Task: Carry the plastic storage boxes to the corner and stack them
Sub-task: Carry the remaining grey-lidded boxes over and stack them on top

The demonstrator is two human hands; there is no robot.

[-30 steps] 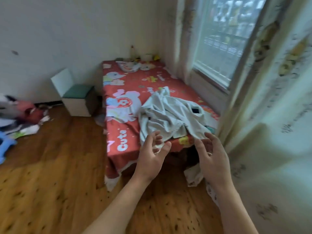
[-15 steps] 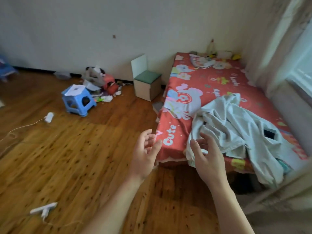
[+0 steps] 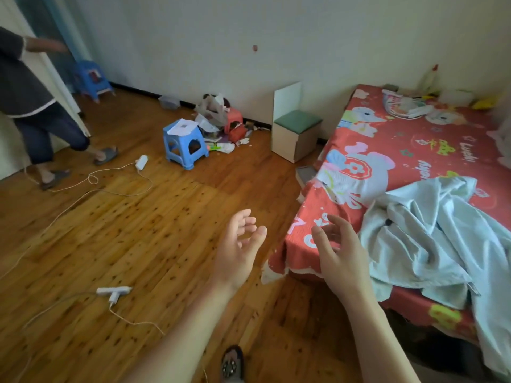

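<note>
My left hand (image 3: 237, 250) and my right hand (image 3: 341, 252) are raised in front of me over the wooden floor, palms facing each other, fingers loosely spread, holding nothing. A small clear plastic box (image 3: 169, 102) lies on the floor by the far wall. A white storage box with a green padded top and a raised white lid (image 3: 296, 134) stands beside the bed. Neither hand touches any box.
A bed with a red cartoon sheet (image 3: 409, 161) and a crumpled pale cloth (image 3: 431, 239) fills the right side. A blue stool (image 3: 185, 143), a litter pile (image 3: 221, 120), power strips with cords (image 3: 113, 291) and another person (image 3: 30, 106) by the door occupy the left.
The view has swung left from the window and bed toward the room's open floor. Both hands stay raised and empty. The person by the door has come into view.
</note>
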